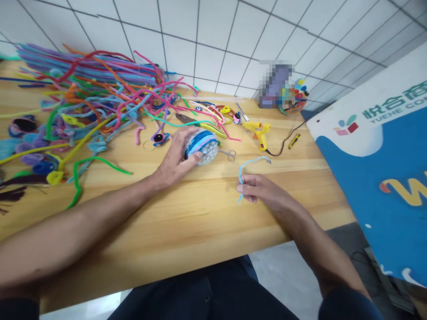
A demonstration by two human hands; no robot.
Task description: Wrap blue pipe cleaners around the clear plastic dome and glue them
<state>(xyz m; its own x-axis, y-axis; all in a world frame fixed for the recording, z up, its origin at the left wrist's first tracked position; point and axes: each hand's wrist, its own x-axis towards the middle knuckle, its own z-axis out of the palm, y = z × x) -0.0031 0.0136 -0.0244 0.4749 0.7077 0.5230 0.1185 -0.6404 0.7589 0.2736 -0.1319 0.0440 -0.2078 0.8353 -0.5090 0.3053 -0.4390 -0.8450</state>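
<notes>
The wrapped ball sits mid-desk, the left hand clasped around it. The right hand pinches a light blue pipe cleaner nearby. Scissors lie just beside the ball, a glue gun behind, tangled pipe cleaners leftward. The wooden desk meets a tiled wall; its near part lies bare.

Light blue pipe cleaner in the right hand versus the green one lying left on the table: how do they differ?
The light blue pipe cleaner is pinched in the right hand; the green pipe cleaner lies loose on the table. The light blue one looks shorter, with one hooked bend; the green snakes through several. Both are fuzzy pipe cleaners.
</notes>
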